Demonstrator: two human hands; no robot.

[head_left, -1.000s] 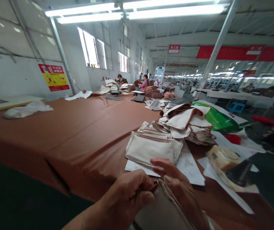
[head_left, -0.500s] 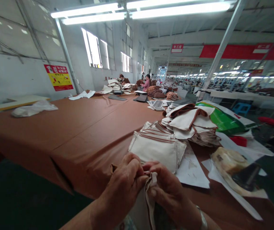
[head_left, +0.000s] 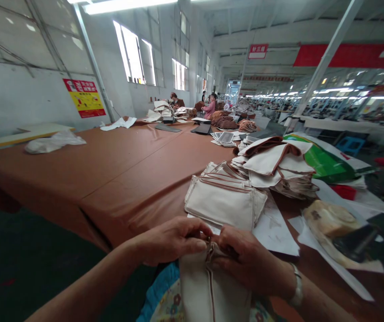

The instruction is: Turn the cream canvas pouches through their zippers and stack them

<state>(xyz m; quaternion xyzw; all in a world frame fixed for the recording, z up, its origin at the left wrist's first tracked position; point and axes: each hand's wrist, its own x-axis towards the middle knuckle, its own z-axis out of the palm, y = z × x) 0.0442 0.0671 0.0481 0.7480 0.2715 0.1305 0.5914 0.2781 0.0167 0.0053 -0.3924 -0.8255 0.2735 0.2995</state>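
A cream fabric pouch [head_left: 208,290] with brown piping hangs down in front of me at the table's near edge. My left hand [head_left: 173,239] pinches its top edge from the left. My right hand [head_left: 248,257], with a bracelet at the wrist, grips the same top edge from the right; both hands are closed on the cloth. Just beyond my hands lies a flat stack of similar cream pouches [head_left: 223,201] on white paper sheets [head_left: 275,232].
A long brown table [head_left: 118,165] runs away from me. A heap of cream and brown fabric pieces [head_left: 275,167], a green bag [head_left: 326,163] and a plastic-wrapped bundle [head_left: 332,223] lie to the right. People work at the far end [head_left: 210,107].
The pouch has been drawn down toward me and now hangs with its top edge stretched between both hands. My hands have spread apart slightly along that edge. The view has tilted downward.
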